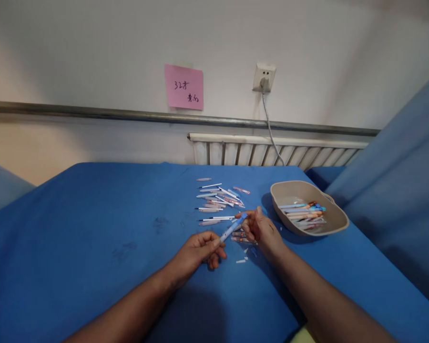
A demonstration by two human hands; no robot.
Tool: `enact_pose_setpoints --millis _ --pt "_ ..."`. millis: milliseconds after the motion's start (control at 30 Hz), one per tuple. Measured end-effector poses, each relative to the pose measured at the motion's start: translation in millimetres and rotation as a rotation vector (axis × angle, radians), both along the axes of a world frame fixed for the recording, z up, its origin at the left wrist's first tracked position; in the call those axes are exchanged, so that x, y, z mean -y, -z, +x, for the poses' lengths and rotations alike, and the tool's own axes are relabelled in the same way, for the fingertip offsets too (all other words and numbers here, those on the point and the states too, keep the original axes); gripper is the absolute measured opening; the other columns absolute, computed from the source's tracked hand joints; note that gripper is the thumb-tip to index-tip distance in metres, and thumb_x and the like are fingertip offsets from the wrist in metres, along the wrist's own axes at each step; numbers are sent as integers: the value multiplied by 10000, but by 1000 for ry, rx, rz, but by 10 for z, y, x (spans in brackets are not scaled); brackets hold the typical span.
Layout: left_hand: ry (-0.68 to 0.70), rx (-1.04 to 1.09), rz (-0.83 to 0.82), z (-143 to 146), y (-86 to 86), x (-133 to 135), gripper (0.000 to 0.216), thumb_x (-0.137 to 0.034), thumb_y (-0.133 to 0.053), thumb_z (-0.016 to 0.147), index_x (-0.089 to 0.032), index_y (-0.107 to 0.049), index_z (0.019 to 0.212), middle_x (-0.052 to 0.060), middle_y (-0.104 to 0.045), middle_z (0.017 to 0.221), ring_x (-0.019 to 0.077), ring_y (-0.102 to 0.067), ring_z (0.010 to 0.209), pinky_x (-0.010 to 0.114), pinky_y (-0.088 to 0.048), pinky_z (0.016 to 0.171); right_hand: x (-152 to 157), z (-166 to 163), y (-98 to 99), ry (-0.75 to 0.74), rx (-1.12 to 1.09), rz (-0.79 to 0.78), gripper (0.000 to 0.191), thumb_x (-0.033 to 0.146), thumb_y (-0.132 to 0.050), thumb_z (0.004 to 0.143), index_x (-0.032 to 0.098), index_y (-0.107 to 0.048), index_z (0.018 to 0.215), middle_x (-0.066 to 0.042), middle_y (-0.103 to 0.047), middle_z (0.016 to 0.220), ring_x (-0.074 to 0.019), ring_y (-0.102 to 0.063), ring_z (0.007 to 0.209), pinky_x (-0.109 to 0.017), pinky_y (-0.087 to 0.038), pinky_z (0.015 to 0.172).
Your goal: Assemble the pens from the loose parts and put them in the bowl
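Two hands meet over one pen (232, 228): the left hand (200, 250) is closed on its lower end with thumb and fingertips pinched, and the right hand (262, 231) is closed on its upper end, fingers curled around the tip. The pen is slim, pale blue with a darker blue end by the right hand, and it is held slanting just above the table between the two hands. Under the right hand lie a few more pen pieces, and by the right wrist a couple of small white bits (241, 261). Just beyond the hands is one loose scatter of pen parts (218, 200) — white, grey, pink and blue tubes and refills, too many and too small to count surely. To the right of the right hand stands one beige tray (295, 193) holding a small bunch of pens (303, 213), orange and blue, lying side by side. Everything rests on a table (93, 238) covered in blue cloth with faint dark marks. Farther off, the pale wall bears one pink note (183, 87), one socket (263, 77) with a grey cable (270, 128) hanging down, a metal rail (93, 113) and a white radiator (271, 152).
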State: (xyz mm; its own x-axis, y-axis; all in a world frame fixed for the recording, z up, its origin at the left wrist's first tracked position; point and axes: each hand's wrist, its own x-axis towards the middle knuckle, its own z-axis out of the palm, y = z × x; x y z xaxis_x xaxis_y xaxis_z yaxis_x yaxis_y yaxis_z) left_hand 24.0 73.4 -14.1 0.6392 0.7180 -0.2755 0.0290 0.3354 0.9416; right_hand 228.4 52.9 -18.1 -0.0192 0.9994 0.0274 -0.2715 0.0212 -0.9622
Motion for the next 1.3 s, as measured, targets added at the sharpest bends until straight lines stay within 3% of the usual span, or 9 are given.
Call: enact_pose_setpoints --millis 133,267,467,733,867,967,1067,1167,1300 --pt "-24 -6 5 3 -29 11 374 -492 -632 784 -124 -587 832 51 -692 717 94 -559 482 203 -399 486 18 -57 9 -40 105 -5 481 634 -538 776 157 -594 765 42 -474 533 -67 -370 425 -204 -290 427" --pt "-24 -1 18 11 -27 14 379 -502 -614 794 -125 -595 837 48 -690 708 100 -559 498 214 -420 504 43 -165 15 -145 110 2 400 514 -719 658 146 -607 765 49 -507 564 -52 -372 437 -195 -287 432" --pt "-18 -19 40 32 -43 44 393 -516 -623 777 -124 -605 795 40 -680 676 102 -555 501 219 -416 513 61 -246 24 -111 117 -26 370 484 -728 647 143 -585 652 56 -495 520 -50 -387 433 -193 -287 432" --pt "6 -44 62 35 -27 32 437 -566 -618 755 -130 -601 769 37 -673 664 112 -557 511 231 -417 525 71 -296 11 -112 177 -10 415 537 -681 673 140 -642 786 21 -566 595 -75 -446 471 -208 -356 461" --pt "9 -37 64 28 -1 18 425 -553 -604 776 -128 -605 778 42 -673 679 114 -560 527 232 -424 536 95 -245 6 -138 443 5 357 489 -562 798 144 -623 726 9 -576 605 -87 -464 472 -214 -360 467" --pt "-20 -25 45 25 9 11 434 -563 -607 767 -130 -603 805 42 -672 671 118 -560 516 232 -422 524 167 -196 -61 -48 771 101 303 390 -512 860 161 -606 684 14 -564 574 -106 -492 513 -229 -379 528" --pt "-37 -18 32 23 4 2 456 -580 -605 758 -129 -600 826 44 -670 660 119 -557 504 229 -412 509 263 -199 -171 74 1093 329 138 249 -499 871 184 -621 859 -20 -636 751 -151 -579 698 -258 -404 660" --pt "-49 -31 32 20 -18 -11 458 -583 -606 754 -131 -602 823 41 -664 648 112 -545 489 218 -392 491 324 -242 -272 87 1373 465 233 162 -481 864 215 -578 1069 -54 -640 915 -180 -590 802 -270 -401 686" --pt "-43 -61 61 26 -55 -31 457 -596 -614 739 -140 -603 769 26 -648 629 107 -525 480 216 -381 483 308 -280 -325 122 1593 551 243 163 -505 865 235 -569 1088 -53 -621 919 -182 -565 786 -275 -394 693"
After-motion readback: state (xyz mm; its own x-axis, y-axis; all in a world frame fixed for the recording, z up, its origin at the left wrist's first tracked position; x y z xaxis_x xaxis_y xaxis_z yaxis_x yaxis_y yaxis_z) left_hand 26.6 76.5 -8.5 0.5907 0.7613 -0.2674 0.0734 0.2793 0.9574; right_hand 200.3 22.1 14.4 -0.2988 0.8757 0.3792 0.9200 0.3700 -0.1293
